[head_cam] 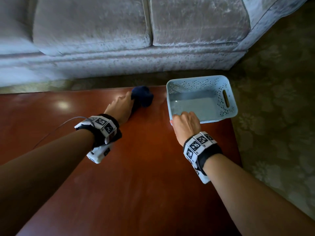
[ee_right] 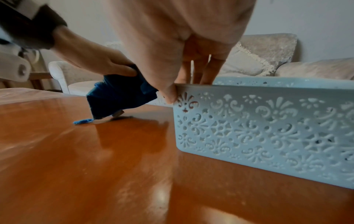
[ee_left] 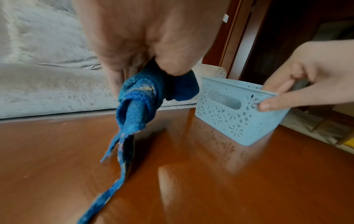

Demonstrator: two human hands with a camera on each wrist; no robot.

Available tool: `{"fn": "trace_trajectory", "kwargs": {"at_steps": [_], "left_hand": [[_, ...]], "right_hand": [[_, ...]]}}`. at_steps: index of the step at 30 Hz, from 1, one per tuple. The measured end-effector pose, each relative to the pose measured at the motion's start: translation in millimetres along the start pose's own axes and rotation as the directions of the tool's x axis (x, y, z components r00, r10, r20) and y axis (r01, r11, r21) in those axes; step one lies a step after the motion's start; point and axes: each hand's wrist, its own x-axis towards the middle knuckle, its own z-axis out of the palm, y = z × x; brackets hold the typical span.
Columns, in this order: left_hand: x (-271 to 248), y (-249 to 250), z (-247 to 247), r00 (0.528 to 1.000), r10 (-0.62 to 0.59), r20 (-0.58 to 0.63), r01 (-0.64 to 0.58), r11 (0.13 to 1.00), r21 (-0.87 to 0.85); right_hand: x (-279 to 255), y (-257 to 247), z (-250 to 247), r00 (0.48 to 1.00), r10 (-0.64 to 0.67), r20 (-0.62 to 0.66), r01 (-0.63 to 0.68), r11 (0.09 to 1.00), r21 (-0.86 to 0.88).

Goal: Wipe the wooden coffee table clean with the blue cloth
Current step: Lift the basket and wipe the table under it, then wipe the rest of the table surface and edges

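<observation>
The blue cloth (head_cam: 142, 97) (ee_left: 138, 103) (ee_right: 118, 97) is bunched in my left hand (head_cam: 121, 108) (ee_left: 149, 45) (ee_right: 107, 65) near the far edge of the glossy wooden coffee table (head_cam: 139, 167) (ee_left: 191, 174) (ee_right: 95, 159). Part of the cloth trails down onto the tabletop. My right hand (head_cam: 185, 123) (ee_left: 298, 84) (ee_right: 182, 60) grips the near left corner of a light blue perforated basket (head_cam: 202, 99) (ee_left: 235, 112) (ee_right: 268, 128), thumb outside the wall and fingers inside. The basket stands at the table's far right corner and looks empty.
A pale velvet sofa (head_cam: 119, 40) runs along just beyond the table's far edge. Patterned carpet (head_cam: 276, 116) lies to the right of the table. A thin cable (head_cam: 56, 128) trails from my left wristband over the tabletop.
</observation>
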Motion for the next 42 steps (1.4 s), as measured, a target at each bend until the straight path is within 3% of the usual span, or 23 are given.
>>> {"fn": "trace_trajectory", "kwargs": {"at_steps": [4, 7, 10, 15, 18, 22, 25, 28, 32, 42], "left_hand": [[-22, -15, -6, 0.995, 0.060, 0.085, -0.062, 0.998, 0.023], [-40, -16, -15, 0.989, 0.096, 0.110, -0.103, 0.993, 0.055], [-59, -22, -23, 0.972, 0.159, 0.175, -0.190, 0.965, 0.180], [-102, -52, -37, 0.887, 0.386, 0.254, -0.455, 0.826, 0.332], [-127, -82, -48, 0.847, 0.467, 0.253, -0.531, 0.743, 0.406], [-158, -127, -69, 0.834, 0.470, 0.289, -0.552, 0.702, 0.450], [-179, -164, -85, 0.846, 0.419, 0.330, -0.528, 0.741, 0.414], [-200, -205, -100, 0.875, 0.385, 0.292, -0.470, 0.820, 0.327], [-225, -258, -126, 0.899, 0.385, 0.206, -0.430, 0.864, 0.262], [-259, -321, -200, 0.952, 0.282, 0.118, -0.302, 0.927, 0.220]], "right_hand": [[-4, -10, -14, 0.995, 0.085, -0.052, -0.083, 0.996, 0.042], [-7, -33, -26, 0.985, -0.079, -0.152, 0.099, 0.987, 0.130], [-12, -69, -33, 0.955, -0.285, -0.081, 0.295, 0.942, 0.161], [-27, -130, -35, 0.950, -0.309, -0.039, 0.311, 0.944, 0.112], [-42, -169, -30, 0.944, -0.329, -0.024, 0.329, 0.934, 0.139], [-56, -230, -22, 0.962, -0.262, -0.074, 0.273, 0.927, 0.258], [-56, -274, -24, 0.960, -0.256, -0.115, 0.277, 0.928, 0.249], [-54, -316, -34, 0.955, -0.274, -0.110, 0.293, 0.928, 0.230], [-52, -370, -58, 0.939, -0.338, -0.063, 0.344, 0.915, 0.213], [-60, -443, -105, 0.937, -0.347, 0.034, 0.331, 0.915, 0.230]]}}
